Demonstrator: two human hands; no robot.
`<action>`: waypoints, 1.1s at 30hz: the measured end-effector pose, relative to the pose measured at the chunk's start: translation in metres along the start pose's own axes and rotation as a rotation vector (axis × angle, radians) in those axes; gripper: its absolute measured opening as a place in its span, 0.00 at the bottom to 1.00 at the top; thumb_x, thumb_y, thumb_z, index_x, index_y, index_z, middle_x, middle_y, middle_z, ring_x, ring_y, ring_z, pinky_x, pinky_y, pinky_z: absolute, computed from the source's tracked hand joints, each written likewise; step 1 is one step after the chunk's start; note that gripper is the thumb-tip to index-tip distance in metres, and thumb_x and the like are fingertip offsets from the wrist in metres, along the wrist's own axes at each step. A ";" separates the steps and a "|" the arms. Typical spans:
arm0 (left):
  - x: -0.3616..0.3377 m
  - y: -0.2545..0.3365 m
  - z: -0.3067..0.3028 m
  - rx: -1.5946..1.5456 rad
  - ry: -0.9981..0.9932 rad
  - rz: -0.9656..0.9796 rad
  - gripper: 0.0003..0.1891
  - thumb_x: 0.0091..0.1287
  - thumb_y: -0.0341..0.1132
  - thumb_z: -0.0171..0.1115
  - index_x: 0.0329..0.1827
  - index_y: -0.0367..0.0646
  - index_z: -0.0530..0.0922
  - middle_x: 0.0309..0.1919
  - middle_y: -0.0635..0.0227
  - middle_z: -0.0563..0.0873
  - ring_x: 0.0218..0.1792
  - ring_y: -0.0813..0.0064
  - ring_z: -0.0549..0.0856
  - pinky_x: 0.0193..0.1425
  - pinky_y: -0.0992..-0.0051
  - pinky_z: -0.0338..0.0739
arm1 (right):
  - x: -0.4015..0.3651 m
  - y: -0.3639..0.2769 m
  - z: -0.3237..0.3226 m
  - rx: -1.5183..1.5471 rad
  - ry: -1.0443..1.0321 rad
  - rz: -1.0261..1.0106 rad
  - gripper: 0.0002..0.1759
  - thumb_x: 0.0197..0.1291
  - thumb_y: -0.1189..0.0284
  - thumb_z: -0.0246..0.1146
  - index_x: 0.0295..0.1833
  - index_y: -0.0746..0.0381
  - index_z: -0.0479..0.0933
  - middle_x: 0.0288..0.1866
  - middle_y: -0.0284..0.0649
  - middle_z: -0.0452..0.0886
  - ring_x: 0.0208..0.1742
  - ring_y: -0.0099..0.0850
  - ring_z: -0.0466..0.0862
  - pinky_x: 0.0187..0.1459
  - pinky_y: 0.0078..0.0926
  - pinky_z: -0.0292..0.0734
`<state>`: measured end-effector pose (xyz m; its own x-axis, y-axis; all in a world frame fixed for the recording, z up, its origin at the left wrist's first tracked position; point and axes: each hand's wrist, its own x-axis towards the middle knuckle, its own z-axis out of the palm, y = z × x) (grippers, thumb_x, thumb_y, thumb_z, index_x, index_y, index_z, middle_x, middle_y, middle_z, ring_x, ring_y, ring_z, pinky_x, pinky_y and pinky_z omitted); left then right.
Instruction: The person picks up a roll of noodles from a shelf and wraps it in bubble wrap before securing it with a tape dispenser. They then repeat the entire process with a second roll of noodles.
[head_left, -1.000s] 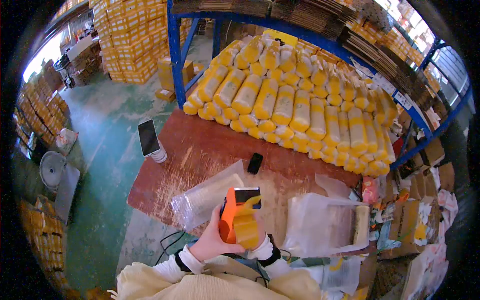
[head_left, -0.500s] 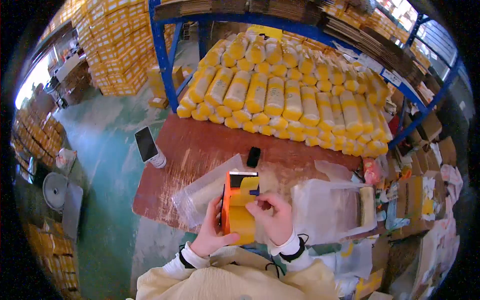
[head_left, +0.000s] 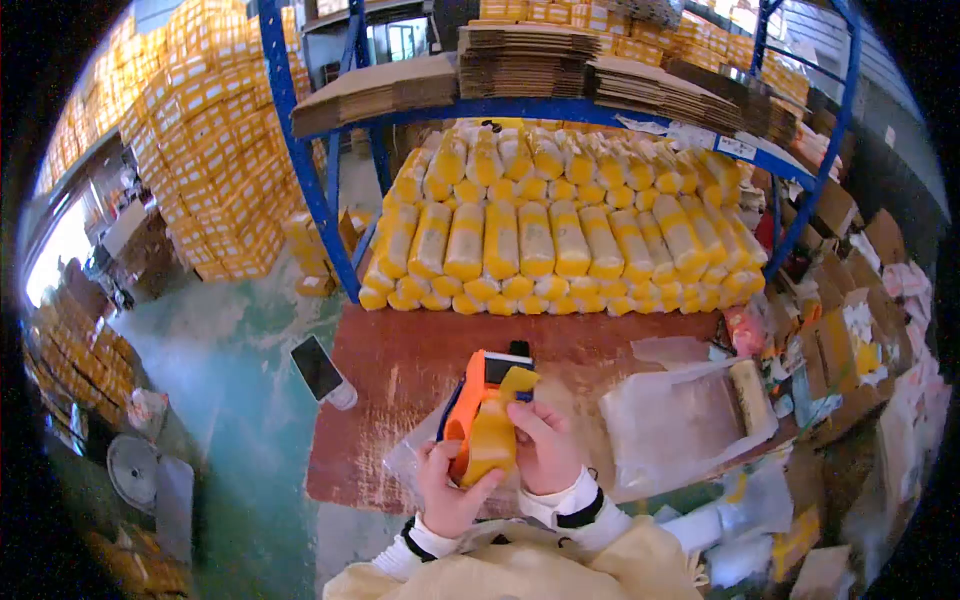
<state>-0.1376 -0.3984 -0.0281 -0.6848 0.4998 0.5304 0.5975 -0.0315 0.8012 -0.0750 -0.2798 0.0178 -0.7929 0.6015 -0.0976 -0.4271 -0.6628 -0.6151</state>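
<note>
In the head view, an orange tape dispenser (head_left: pixel 461 412) with a dark front end is held tilted above the near edge of the table. A roll of yellow-brown tape (head_left: pixel 488 445) sits in it, and the tape's loose end (head_left: pixel 518 383) sticks up by the dark blue part. My left hand (head_left: pixel 450 492) grips the dispenser and roll from the lower left, thumb against the tape. On the other side, my right hand (head_left: pixel 548 448) has its thumb and fingers closed at the tape strip; its exact fingertip contact is partly hidden.
Clear plastic wrap (head_left: pixel 660 425) lies to the right on the red table (head_left: pixel 400 350). Yellow-and-white wrapped rolls (head_left: pixel 500 240) are stacked behind, under a blue shelf frame (head_left: pixel 330 240) bearing flat cardboard (head_left: pixel 530 60). A dark-screened device (head_left: pixel 317 368) stands at the left edge. Cardboard and scraps crowd the right.
My view has tipped upward, showing more of the shelf. The dispenser has turned and tilted in my hands, showing more orange side. The tape's loose end now sticks out to the right.
</note>
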 end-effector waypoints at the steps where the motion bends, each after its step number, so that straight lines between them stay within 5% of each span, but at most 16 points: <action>1: 0.000 -0.002 -0.002 -0.023 -0.019 -0.054 0.24 0.44 0.37 0.71 0.41 0.38 0.70 0.37 0.62 0.73 0.40 0.67 0.73 0.45 0.70 0.68 | -0.002 -0.005 0.004 0.034 -0.021 0.036 0.09 0.55 0.74 0.60 0.42 0.64 0.76 0.37 0.37 0.80 0.38 0.26 0.80 0.40 0.25 0.75; 4: 0.007 -0.002 -0.012 0.068 -0.120 0.031 0.23 0.47 0.37 0.71 0.41 0.38 0.69 0.34 0.67 0.74 0.36 0.74 0.74 0.40 0.75 0.70 | -0.006 -0.011 0.005 0.024 -0.119 0.011 0.12 0.55 0.74 0.59 0.46 0.64 0.74 0.40 0.38 0.80 0.43 0.30 0.80 0.46 0.29 0.76; 8: 0.001 -0.012 -0.016 -0.015 -0.123 -0.023 0.24 0.48 0.37 0.70 0.43 0.39 0.67 0.35 0.68 0.75 0.37 0.77 0.75 0.39 0.77 0.71 | -0.016 -0.021 0.015 -0.084 -0.158 -0.004 0.13 0.56 0.74 0.59 0.48 0.65 0.74 0.38 0.34 0.79 0.37 0.27 0.79 0.41 0.23 0.74; 13: 0.012 0.028 -0.012 -0.404 0.074 -0.171 0.20 0.44 0.35 0.72 0.34 0.40 0.68 0.28 0.64 0.70 0.34 0.68 0.71 0.34 0.73 0.66 | -0.034 -0.035 0.014 -0.512 -0.145 -0.192 0.14 0.54 0.74 0.61 0.47 0.64 0.75 0.33 0.32 0.78 0.31 0.21 0.74 0.32 0.19 0.69; 16: 0.017 0.032 -0.010 -0.476 0.140 -0.176 0.23 0.43 0.36 0.72 0.37 0.39 0.68 0.31 0.64 0.72 0.34 0.68 0.70 0.36 0.72 0.64 | -0.039 -0.039 0.018 -0.956 -0.044 -0.883 0.14 0.51 0.75 0.64 0.45 0.64 0.75 0.26 0.34 0.77 0.26 0.21 0.74 0.26 0.20 0.69; 20: 0.020 0.013 -0.017 -0.089 0.071 0.162 0.29 0.41 0.38 0.73 0.43 0.40 0.66 0.33 0.65 0.74 0.34 0.66 0.68 0.41 0.67 0.61 | -0.048 -0.064 0.053 -1.250 -0.094 -0.873 0.13 0.49 0.75 0.64 0.42 0.62 0.75 0.23 0.38 0.75 0.16 0.27 0.73 0.18 0.23 0.68; 23: 0.023 0.015 -0.018 0.036 0.061 0.320 0.25 0.46 0.35 0.69 0.45 0.36 0.68 0.37 0.65 0.74 0.38 0.73 0.75 0.46 0.72 0.70 | -0.041 -0.060 0.061 -1.277 -0.052 -0.811 0.13 0.50 0.71 0.64 0.42 0.61 0.75 0.24 0.40 0.77 0.18 0.30 0.76 0.19 0.25 0.69; 26: 0.025 0.016 -0.021 0.186 0.061 0.413 0.28 0.44 0.40 0.72 0.45 0.36 0.70 0.37 0.63 0.76 0.39 0.70 0.75 0.54 0.65 0.63 | -0.040 -0.058 0.063 -1.350 -0.020 -0.777 0.13 0.51 0.67 0.64 0.41 0.61 0.76 0.27 0.42 0.78 0.20 0.33 0.77 0.21 0.26 0.71; 29: 0.021 0.012 -0.020 0.148 -0.006 0.318 0.30 0.43 0.44 0.72 0.45 0.38 0.71 0.39 0.64 0.78 0.41 0.67 0.73 0.57 0.61 0.54 | -0.039 -0.057 0.065 -1.193 0.002 -0.720 0.11 0.50 0.69 0.65 0.39 0.60 0.76 0.27 0.41 0.79 0.21 0.30 0.78 0.23 0.24 0.71; 33: 0.028 0.022 -0.018 0.257 0.028 0.449 0.29 0.43 0.43 0.72 0.46 0.40 0.71 0.38 0.64 0.79 0.40 0.65 0.73 0.55 0.63 0.53 | -0.037 -0.053 0.066 -0.964 0.004 -0.658 0.07 0.50 0.77 0.65 0.36 0.63 0.75 0.17 0.28 0.72 0.18 0.13 0.68 0.19 0.13 0.59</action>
<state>-0.1510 -0.4012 0.0098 -0.3460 0.4627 0.8162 0.9158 -0.0224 0.4009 -0.0520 -0.2961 0.1051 -0.5390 0.7055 0.4602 -0.2470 0.3899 -0.8871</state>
